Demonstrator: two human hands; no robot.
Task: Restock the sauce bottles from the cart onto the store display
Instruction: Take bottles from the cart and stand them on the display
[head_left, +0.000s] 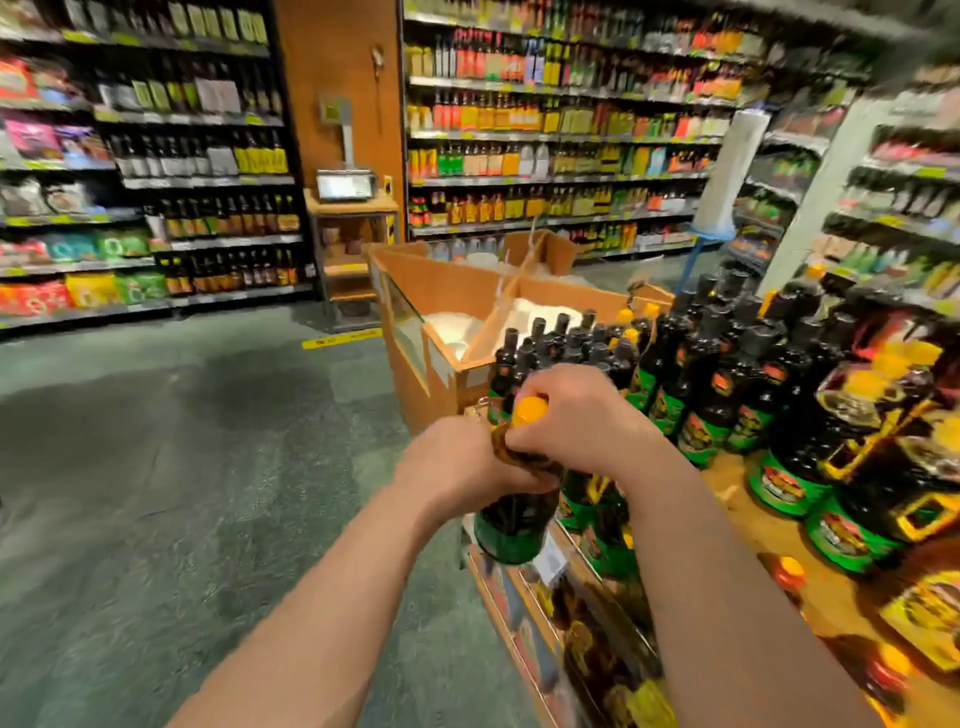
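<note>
Sauce bottles (717, 400) with dark glass and green labels crowd the wooden display (737, 483) on the right, beyond the shelves (545, 135) lining the aisle. A cardboard box (467, 312) stands just behind them. One bottle (511, 514) is held upright at the display's near edge: the left hand (457, 467) has its grip clamped around the shoulder, and the right hand (576, 415) curls its fingers over the neck beside the orange cap (530, 410).
</note>
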